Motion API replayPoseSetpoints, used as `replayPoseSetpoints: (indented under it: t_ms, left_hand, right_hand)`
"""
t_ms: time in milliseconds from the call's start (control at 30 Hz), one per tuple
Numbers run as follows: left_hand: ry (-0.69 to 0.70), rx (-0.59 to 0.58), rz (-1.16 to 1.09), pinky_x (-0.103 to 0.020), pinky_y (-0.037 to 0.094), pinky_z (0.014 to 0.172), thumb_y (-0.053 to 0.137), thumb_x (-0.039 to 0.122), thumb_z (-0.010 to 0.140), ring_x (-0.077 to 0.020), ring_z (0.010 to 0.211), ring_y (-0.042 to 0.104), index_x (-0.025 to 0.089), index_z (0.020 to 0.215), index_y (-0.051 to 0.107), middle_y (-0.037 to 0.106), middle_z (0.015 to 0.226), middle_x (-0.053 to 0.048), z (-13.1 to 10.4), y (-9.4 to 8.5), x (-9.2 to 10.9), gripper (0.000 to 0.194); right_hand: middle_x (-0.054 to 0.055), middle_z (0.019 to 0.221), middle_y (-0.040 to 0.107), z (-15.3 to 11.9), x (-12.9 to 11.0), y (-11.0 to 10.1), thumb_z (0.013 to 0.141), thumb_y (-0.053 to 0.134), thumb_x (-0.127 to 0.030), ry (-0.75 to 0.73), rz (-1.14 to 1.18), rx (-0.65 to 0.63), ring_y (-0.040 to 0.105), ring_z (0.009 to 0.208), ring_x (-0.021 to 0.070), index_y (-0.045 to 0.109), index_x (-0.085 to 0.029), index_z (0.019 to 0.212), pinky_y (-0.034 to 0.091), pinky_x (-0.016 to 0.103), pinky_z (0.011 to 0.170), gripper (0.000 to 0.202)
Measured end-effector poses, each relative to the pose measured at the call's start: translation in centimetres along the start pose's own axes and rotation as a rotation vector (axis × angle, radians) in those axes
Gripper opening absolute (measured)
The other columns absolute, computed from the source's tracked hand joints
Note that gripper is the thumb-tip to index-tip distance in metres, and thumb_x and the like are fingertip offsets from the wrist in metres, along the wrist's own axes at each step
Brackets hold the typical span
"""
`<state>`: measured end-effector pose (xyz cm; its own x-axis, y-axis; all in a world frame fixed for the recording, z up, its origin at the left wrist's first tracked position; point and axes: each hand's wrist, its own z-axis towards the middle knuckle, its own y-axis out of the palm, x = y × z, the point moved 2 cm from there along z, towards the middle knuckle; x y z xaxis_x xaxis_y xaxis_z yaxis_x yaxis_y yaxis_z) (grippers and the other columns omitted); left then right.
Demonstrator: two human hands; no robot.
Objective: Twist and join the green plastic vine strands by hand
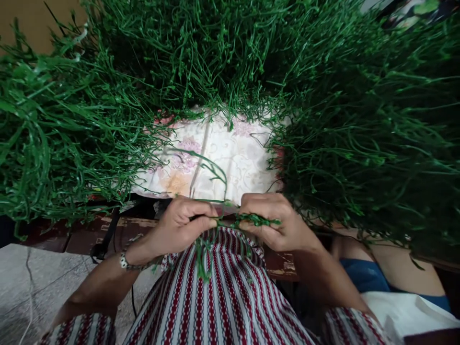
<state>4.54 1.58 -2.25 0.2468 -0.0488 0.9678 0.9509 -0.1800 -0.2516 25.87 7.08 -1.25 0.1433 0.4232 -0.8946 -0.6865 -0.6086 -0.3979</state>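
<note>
My left hand (189, 223) is closed in a pinch on thin green plastic-looking stems, close to my lap. Level with it, my right hand (271, 223) is wrapped around a small bunch of green stems (257, 220). A few strands span the gap between both hands. One forked stem (217, 172) arches up from there over the flowered cloth (247, 158). Below my left fingers, loose green tips (203, 266) hang down in front of the striped garment. How the strands are joined between the fingertips is too small to tell.
Large heaps of green stems surround the cloth: one on the left (64, 129), one at the back (215, 48), one on the right (366, 134). A worn brown wooden edge (86, 233) runs beneath. Another person's bare leg (406, 263) is at the right.
</note>
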Motion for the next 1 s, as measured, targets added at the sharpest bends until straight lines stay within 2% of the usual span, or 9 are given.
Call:
replayPoseSetpoints:
  t_ms: [133,233,333,433,567,767,867,967,1000]
  left_hand:
    - [0.027,0.023,0.099,-0.018,0.034,0.048,0.054,0.017,0.079,-0.0069,0.049,0.042,0.014,0.059,0.055,0.049,0.051,0.003,1.2,0.8,-0.1,0.019]
    - [0.074,0.052,0.139,-0.018,0.034,0.049,0.053,0.017,0.080,-0.0068,0.050,0.043,0.014,0.062,0.054,0.048,0.052,0.004,1.6,1.3,-0.3,0.018]
    - [0.100,0.097,0.192,-0.018,0.035,0.051,0.051,0.016,0.080,-0.0070,0.051,0.043,0.015,0.063,0.053,0.048,0.053,0.004,1.6,1.8,-0.5,0.017]
    - [0.137,0.135,0.246,-0.018,0.036,0.053,0.050,0.014,0.080,-0.0073,0.053,0.045,0.016,0.064,0.052,0.052,0.056,0.004,1.6,2.3,-0.5,0.016]
    - [0.163,0.152,0.212,-0.018,0.036,0.050,0.052,0.014,0.079,-0.0066,0.049,0.044,0.016,0.062,0.052,0.051,0.053,0.004,1.8,2.7,-0.4,0.018]
    - [0.152,0.107,0.142,-0.018,0.040,0.053,0.054,0.016,0.080,-0.0081,0.055,0.051,0.015,0.065,0.056,0.059,0.060,0.001,1.7,2.7,-0.7,0.015]
    - [0.194,0.008,0.225,-0.019,0.037,0.050,0.053,0.015,0.080,-0.0077,0.050,0.049,0.015,0.063,0.058,0.056,0.055,0.001,1.3,2.4,-0.6,0.018]
    - [0.221,-0.129,0.221,-0.020,0.038,0.050,0.054,0.012,0.079,-0.0078,0.049,0.050,0.015,0.062,0.060,0.056,0.052,0.002,0.3,1.7,-0.1,0.019]
    - [0.218,-0.126,0.197,-0.020,0.039,0.050,0.055,0.010,0.078,-0.0080,0.049,0.052,0.016,0.063,0.061,0.057,0.053,0.002,-0.1,1.2,0.2,0.017]
  right_hand:
    - [-0.001,0.060,0.046,0.8,0.6,0.4,0.086,0.051,-0.025,0.088,-0.023,0.154,0.043,0.057,0.0085,0.051,-0.015,0.067,0.034,0.021,0.053,0.022]
    - [0.000,0.066,0.051,1.3,1.2,1.9,0.088,0.050,-0.028,0.172,0.048,0.035,0.048,0.062,0.0082,0.055,-0.013,0.074,0.037,0.019,0.057,0.022]
    - [0.001,0.069,0.052,1.3,1.6,3.1,0.088,0.048,-0.040,0.214,0.147,0.024,0.048,0.063,0.0085,0.056,-0.012,0.080,0.038,0.019,0.058,0.030]
    - [-0.002,0.066,0.048,1.1,2.0,3.7,0.083,0.053,-0.048,0.273,0.182,0.041,0.043,0.060,0.0078,0.054,-0.012,0.081,0.034,0.018,0.053,0.036]
    - [-0.002,0.071,0.050,1.0,2.3,3.7,0.071,0.069,-0.042,0.272,0.006,0.184,0.044,0.064,0.0089,0.054,-0.015,0.090,0.035,0.018,0.057,0.037]
    - [0.000,0.067,0.052,1.2,2.1,4.0,0.082,0.059,-0.033,0.150,0.023,0.048,0.048,0.063,0.0087,0.057,-0.013,0.073,0.037,0.019,0.060,0.023]
    - [-0.001,0.063,0.051,0.8,1.5,3.8,0.085,0.057,-0.028,0.096,-0.056,-0.005,0.047,0.059,0.0077,0.058,-0.012,0.070,0.035,0.019,0.056,0.021]
    - [-0.001,0.060,0.050,0.0,0.6,3.1,0.084,0.056,-0.023,0.037,-0.073,-0.132,0.046,0.057,0.0079,0.058,-0.013,0.068,0.035,0.019,0.055,0.020]
    - [-0.001,0.059,0.050,-0.3,0.3,2.6,0.084,0.055,-0.021,0.033,-0.061,-0.152,0.046,0.057,0.0079,0.058,-0.013,0.066,0.035,0.020,0.054,0.020]
